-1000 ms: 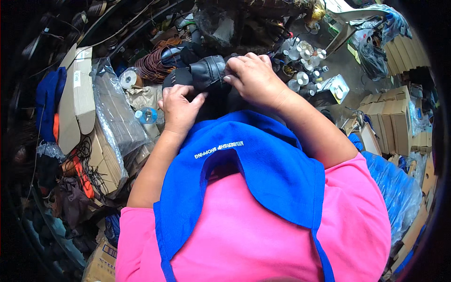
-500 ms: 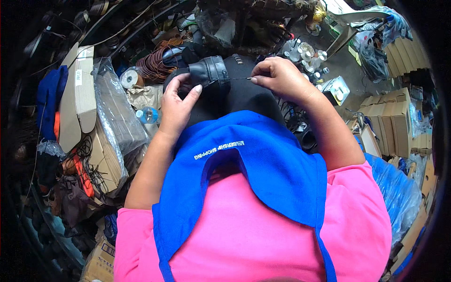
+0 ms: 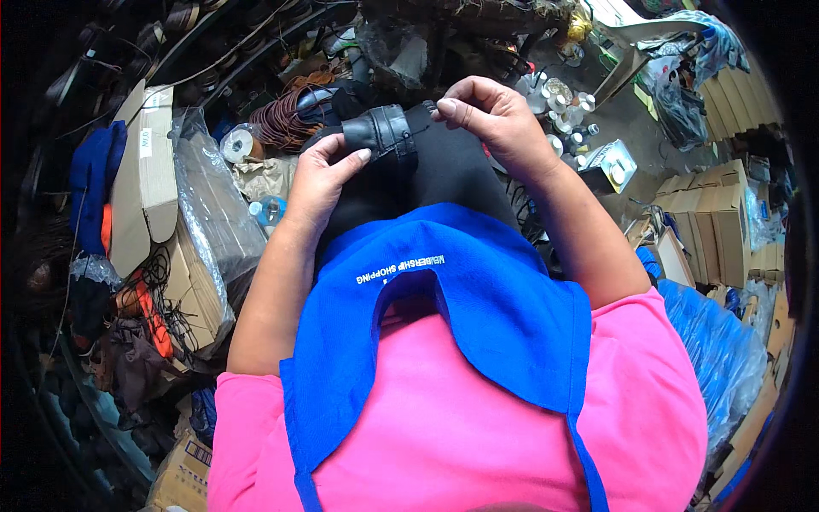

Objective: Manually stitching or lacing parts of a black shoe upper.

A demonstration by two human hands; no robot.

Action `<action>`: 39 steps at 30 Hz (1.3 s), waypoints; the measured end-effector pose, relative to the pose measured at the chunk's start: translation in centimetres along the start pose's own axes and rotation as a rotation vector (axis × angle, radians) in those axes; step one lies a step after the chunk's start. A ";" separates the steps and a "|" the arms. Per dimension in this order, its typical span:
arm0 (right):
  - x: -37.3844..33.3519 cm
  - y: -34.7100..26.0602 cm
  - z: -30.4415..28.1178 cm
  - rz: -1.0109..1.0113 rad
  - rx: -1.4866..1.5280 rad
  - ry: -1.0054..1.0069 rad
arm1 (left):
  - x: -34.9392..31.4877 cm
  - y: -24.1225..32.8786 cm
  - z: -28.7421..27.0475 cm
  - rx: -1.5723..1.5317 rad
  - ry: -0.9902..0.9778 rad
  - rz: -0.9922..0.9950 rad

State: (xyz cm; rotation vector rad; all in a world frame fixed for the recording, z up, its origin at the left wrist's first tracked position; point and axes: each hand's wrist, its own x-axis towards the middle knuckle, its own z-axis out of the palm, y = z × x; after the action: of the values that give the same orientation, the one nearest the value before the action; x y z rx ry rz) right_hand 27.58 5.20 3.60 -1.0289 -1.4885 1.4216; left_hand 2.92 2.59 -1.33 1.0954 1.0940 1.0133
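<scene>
Landmark is the black leather piece (image 3: 374, 130), which sits over the black-clad lap (image 3: 456, 171). Left hand (image 3: 322, 175) is at its left end, thumb and fingers gripping it. Right hand (image 3: 505, 128) is up off its right side, not touching it, thumb and index finger pinched on a thin dark thread (image 3: 421, 130) that runs to the piece. Anything else in that pinch is too small to tell. A raised band crosses the leather piece.

Nearer the body than the piece: blue apron (image 3: 435, 341) with white lettering, over a pink shirt (image 3: 495, 452).

Left of the piece: white roll (image 3: 235, 145), brown cord bundle (image 3: 281, 122) just beside the roll, crumpled paper (image 3: 263, 179), clear bottle with blue tint (image 3: 273, 210). Further left: plastic-wrapped slab (image 3: 213, 205), upright cardboard sheet (image 3: 155, 188), blue cloth (image 3: 94, 188). Orange strip (image 3: 153, 320) lies left and nearer the body than the piece.

Right of the piece, past the right hand: cluster of white-capped bottles (image 3: 559, 104), white container (image 3: 611, 162). Well right: stacked cardboard (image 3: 712, 222); nearer the body on that side, blue sheeting under clear plastic (image 3: 704, 341).
</scene>
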 end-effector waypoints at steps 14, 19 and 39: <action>0.0 0.2 1.5 -0.616 -0.976 0.145 | -3.8 -1.4 0.5 1.100 0.329 0.133; -0.2 1.7 2.2 -0.546 -0.877 0.085 | -2.4 -2.2 1.3 1.175 0.411 0.089; -0.9 0.8 3.6 -0.487 -0.656 0.004 | -4.8 0.7 0.1 0.385 0.097 -0.015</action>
State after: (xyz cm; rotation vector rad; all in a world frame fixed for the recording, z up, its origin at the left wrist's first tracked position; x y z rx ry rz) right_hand 24.53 3.23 2.65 -0.9353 -2.0890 0.5927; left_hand 2.19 -1.95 0.08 1.3515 1.4133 0.8705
